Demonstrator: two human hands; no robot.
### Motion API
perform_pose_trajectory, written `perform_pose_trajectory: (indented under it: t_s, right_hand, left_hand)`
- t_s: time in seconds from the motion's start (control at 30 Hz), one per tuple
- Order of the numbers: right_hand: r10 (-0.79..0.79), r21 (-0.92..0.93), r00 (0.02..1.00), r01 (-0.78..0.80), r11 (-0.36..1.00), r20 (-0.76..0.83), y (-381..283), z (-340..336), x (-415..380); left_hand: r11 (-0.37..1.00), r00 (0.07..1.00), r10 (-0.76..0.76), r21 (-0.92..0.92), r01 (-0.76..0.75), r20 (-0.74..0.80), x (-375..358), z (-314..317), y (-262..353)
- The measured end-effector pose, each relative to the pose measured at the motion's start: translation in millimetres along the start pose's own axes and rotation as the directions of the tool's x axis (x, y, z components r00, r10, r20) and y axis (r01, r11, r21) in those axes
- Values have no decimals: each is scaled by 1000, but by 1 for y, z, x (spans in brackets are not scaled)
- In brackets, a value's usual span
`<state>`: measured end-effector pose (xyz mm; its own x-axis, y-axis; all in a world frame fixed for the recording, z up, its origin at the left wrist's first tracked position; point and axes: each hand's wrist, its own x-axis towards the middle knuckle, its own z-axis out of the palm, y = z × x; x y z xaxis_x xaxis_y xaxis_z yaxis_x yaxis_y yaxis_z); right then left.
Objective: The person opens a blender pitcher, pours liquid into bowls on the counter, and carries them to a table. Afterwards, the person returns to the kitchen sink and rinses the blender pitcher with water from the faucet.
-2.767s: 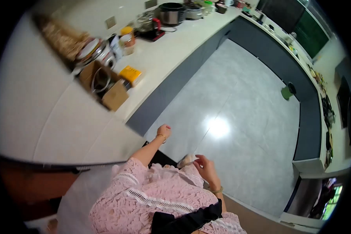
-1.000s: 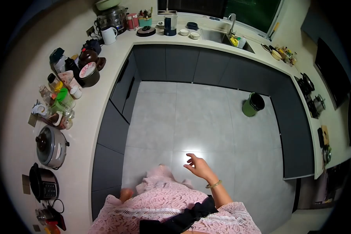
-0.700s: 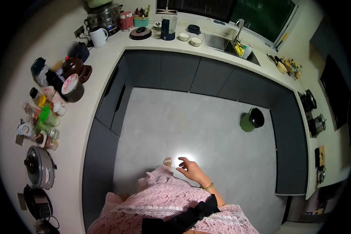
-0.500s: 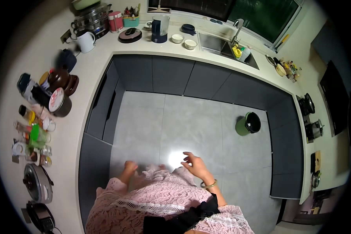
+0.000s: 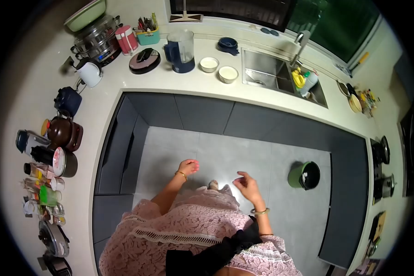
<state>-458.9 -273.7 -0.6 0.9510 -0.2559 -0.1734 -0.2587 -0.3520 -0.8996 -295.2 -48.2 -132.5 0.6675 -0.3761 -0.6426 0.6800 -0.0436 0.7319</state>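
Observation:
My left hand (image 5: 188, 167) is held out over the grey floor (image 5: 170, 147), empty, with its fingers loosely bent and a bracelet at the wrist. To its right, my right hand (image 5: 247, 186) is also in the air above the floor, its fingers curved and apart, holding nothing. A bangle circles that wrist. Neither hand touches anything. On the far counter (image 5: 170, 85) stand a blender jug (image 5: 181, 51) with a dark blue base and handle, two white bowls (image 5: 209, 64) and a round pink-and-black device (image 5: 145, 60).
A green bin (image 5: 303, 175) stands on the floor at the right. Grey cabinets (image 5: 202, 110) enclose the floor. The sink (image 5: 267, 69) holds bottles at its right side. Several appliances and jars line the left counter, including a white kettle (image 5: 89, 73). Pots (image 5: 387, 186) sit at the right.
The far counter and sink look larger and nearer. My left hand has swung forward and up from beside the dress. My right hand has shifted slightly to the right in view.

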Motion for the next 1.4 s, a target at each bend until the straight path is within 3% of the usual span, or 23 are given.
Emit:
perform_pose_trajectory:
  t_s: [0.07, 0.13, 0.2, 0.23, 0.33, 0.5, 0.6, 0.77, 0.83, 0.97, 1.13, 1.3, 1.4]
  right_hand:
    - [5, -38, 999, -4, 999, 43, -8, -18, 51]
    - [-10, -76, 997, 16, 997, 80, -17, -32, 100]
    - [-100, 41, 992, 97, 994, 72, -21, -36, 150]
    - [-95, 39, 991, 91, 995, 90, -22, -37, 169]
    - [-97, 259, 993, 77, 963, 65, -21, -40, 235]
    - [-34, 231, 999, 33, 972, -3, -12, -45, 316]
    - [105, 216, 992, -88, 972, -65, -21, -53, 359]
    - [144, 219, 973, -103, 970, -180, -24, -70, 418]
    - [260, 315, 951, -198, 928, -167, -26, -73, 437]
    - [429, 490, 903, -384, 782, 23, -27, -72, 471]
    - [467, 436, 850, -527, 730, 244, -20, -77, 508]
    - [376, 511, 823, -562, 651, 426, -18, -93, 525]
    - [290, 579, 785, -605, 546, 547, -9, -99, 538]
  left_hand:
    - [997, 998, 40, -64, -37, 54, 19, -8, 19]
    - [990, 997, 73, -120, -78, -40, 32, -12, 42]
    - [978, 977, 117, -149, -144, -176, 41, -7, 71]
    - [977, 976, 107, -160, -138, -188, 46, -4, 81]
    - [977, 980, 95, -174, -125, -174, 82, 3, 122]
    - [967, 983, 174, -178, -182, -59, 149, 37, 206]
    - [963, 984, 180, -204, -173, 14, 191, 52, 253]
    - [979, 990, 138, -154, -137, -7, 249, 63, 290]
    - [977, 994, 111, -185, -109, 2, 261, 66, 300]
    - [980, 998, 38, -196, -25, 59, 279, 74, 299]
    - [975, 1000, 4, -220, 0, 21, 281, 90, 303]
    - [982, 999, -40, -186, 40, 4, 289, 109, 313]
    - [989, 995, -52, -132, 64, 89, 306, 125, 315]
